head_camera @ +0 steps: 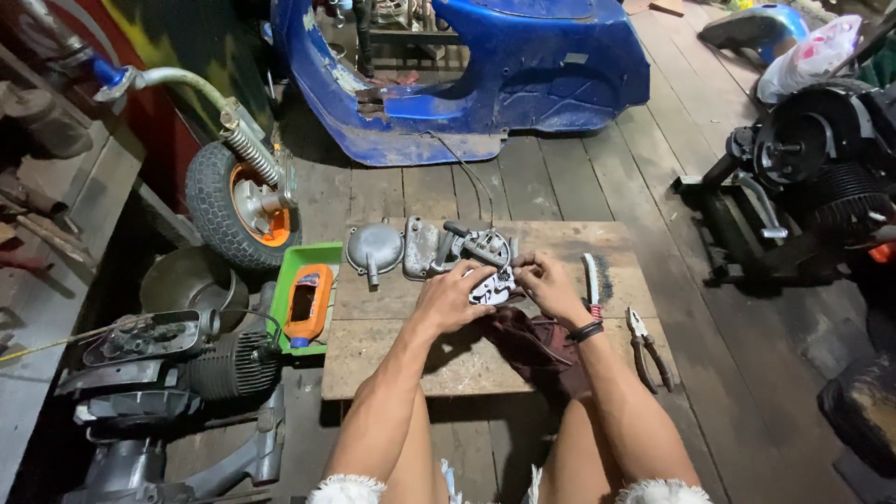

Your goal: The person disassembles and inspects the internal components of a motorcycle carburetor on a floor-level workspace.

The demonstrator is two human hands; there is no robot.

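while our left hand (451, 297) is closing around the white part (492, 287), our right hand (549, 283) is pinching its edge. we are holding it flat over the wooden board (392, 345); its long axis is unclear.

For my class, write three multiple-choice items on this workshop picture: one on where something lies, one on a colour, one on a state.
1. Where do the pliers lie?
A. on the wooden board, beside the right hand
B. in the green tray
C. on the blue scooter body

2. What colour is the bottle in the green tray?
A. white
B. orange
C. black

3. What are the hands doing?
A. resting on the knees
B. both holding a small black-and-white part over the board
C. one lifting the wheel

Answers: 1 A, the pliers lie on the wooden board just past the right hand. 2 B, the bottle is orange. 3 B, the left hand and right hand meet on the small part above a dark cloth.
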